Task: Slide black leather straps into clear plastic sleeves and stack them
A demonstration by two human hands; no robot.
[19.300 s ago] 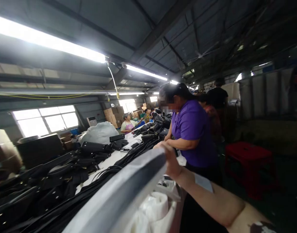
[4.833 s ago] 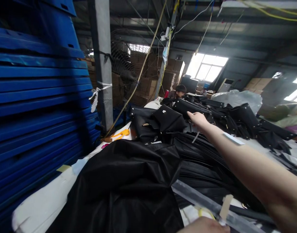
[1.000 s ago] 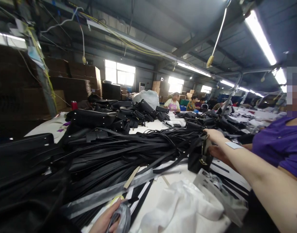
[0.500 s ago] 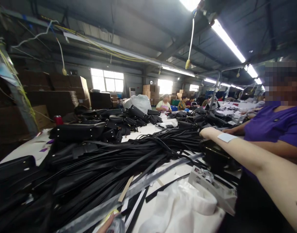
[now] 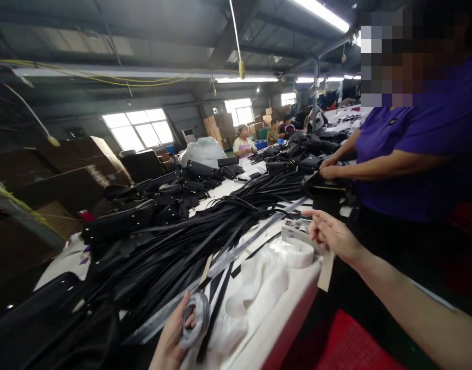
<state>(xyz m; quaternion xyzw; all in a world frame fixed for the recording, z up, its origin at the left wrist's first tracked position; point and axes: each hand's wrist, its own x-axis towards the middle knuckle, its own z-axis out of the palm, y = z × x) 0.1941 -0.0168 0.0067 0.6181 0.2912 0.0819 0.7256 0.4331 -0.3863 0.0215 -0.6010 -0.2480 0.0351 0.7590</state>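
My left hand, low in the view, has its fingers wrapped round a grey coiled roll. At the table's front edge, my right hand is closed on a flat beige strip that hangs down past the edge. Beside it sits a small white box with small items in it. Loops of white band lie between my hands. A long pile of black straps crosses the table, with a translucent grey strip along its near side.
Black bags are heaped at the left and farther back. On the right a person in purple handles a black bag. More people sit beyond. Something red is below the table edge.
My right hand has come back from the far strap pile and now holds the beige strip. My left hand and the grey roll show more fully. The view has turned right and tilted.
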